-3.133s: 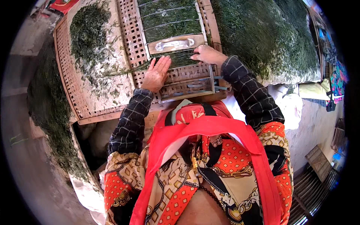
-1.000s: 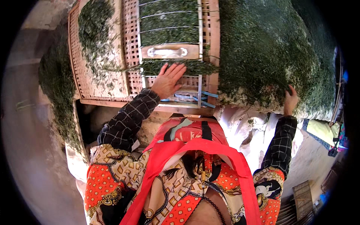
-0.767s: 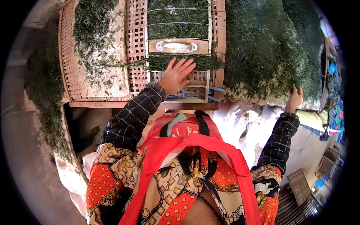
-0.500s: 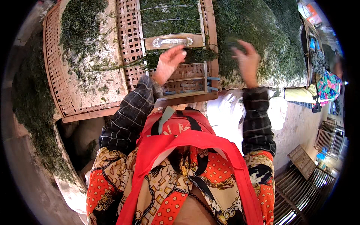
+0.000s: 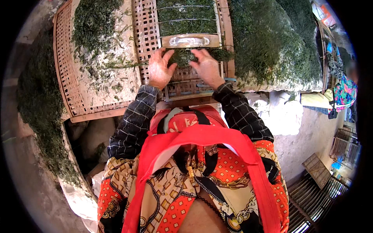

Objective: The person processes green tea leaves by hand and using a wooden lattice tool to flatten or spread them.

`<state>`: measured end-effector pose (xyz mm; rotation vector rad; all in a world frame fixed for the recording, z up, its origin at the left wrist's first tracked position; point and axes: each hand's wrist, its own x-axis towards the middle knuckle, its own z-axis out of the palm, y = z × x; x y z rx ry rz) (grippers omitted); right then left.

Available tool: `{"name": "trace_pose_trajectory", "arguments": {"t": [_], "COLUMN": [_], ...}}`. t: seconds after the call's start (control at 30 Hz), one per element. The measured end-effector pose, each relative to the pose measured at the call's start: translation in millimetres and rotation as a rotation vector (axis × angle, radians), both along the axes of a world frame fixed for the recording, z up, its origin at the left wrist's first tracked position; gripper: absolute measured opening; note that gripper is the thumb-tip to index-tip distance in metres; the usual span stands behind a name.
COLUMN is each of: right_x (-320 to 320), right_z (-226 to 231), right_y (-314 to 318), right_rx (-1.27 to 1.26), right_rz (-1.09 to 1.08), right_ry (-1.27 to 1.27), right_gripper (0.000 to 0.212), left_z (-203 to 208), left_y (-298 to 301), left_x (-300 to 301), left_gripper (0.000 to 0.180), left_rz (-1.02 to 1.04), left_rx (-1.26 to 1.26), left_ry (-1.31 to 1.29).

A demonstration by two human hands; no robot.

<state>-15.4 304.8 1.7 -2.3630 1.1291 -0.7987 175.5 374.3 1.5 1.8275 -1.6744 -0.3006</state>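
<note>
A rack with thin cross wires lies over dark green stringy seaweed on a woven lattice panel. Its wooden bar carries a silvery pull handle. Just below that bar runs a loose strip of seaweed. My left hand is at the strip's left part, fingers spread, the tips by the bar. Opposite it, my right hand rests at the strip with its fingers apart, thumb side inward. Neither hand visibly grips anything; some fingertips are partly lost against the seaweed.
A seaweed-strewn pale board lies to the left, a large seaweed heap to the right. White sacking hangs below the heap. Another person in a colourful floral garment is at the far right, near slatted racks.
My right hand has come left from the seaweed heap to the strip below the handle. My left hand has shifted lower at the strip, with its fingers spread.
</note>
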Motion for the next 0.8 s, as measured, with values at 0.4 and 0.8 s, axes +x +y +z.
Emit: {"name": "trace_pose_trajectory", "arguments": {"t": [0.4, 0.8], "right_x": [-52.4, 37.7], "right_z": [3.2, -10.7], "right_y": [-29.0, 20.7], "right_rx": [-0.199, -0.198], "right_rz": [-0.087, 0.369], "right_ry": [0.112, 0.084], "right_gripper": [0.025, 0.051], "left_z": [-21.0, -12.1], "left_y": [15.3, 23.9], "left_x": [13.8, 42.0], "left_gripper": [0.026, 0.061], "left_rz": [-0.035, 0.013], "left_rx": [-0.203, -0.012], "left_ry": [-0.333, -0.129]}}
